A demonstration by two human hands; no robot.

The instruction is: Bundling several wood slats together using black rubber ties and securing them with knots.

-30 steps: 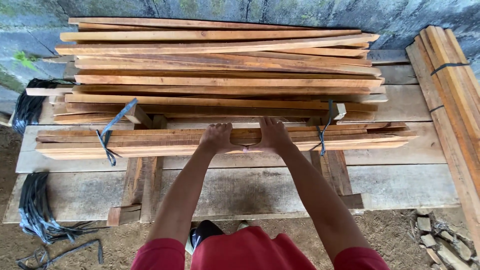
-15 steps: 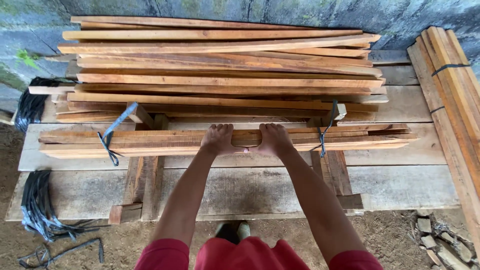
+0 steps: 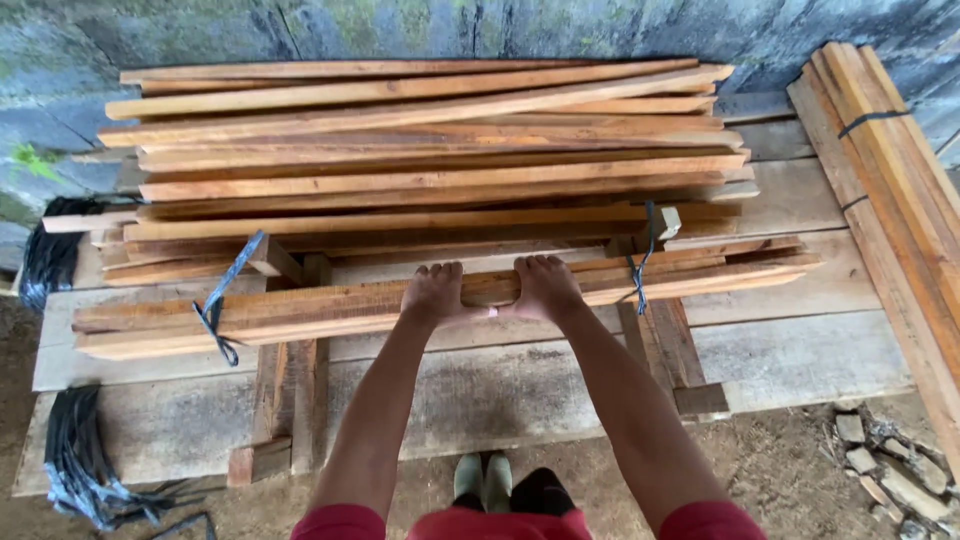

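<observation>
Wooden slat bundle (image 3: 300, 310) lies crosswise, gripped by both hands.

You're in an outdoor timber yard: stacked rough-sawn reddish wooden slats (image 3: 420, 150) on a grey plank platform (image 3: 800, 350), mossy concrete wall (image 3: 400, 25), dirt ground (image 3: 790, 470).

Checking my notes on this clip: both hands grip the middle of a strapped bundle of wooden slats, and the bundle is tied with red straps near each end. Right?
Not quite. The head view shows both the left hand and right hand gripping the middle of the strapped bundle of wooden slats, but the straps near each end are dark blue-black, not red.
</observation>
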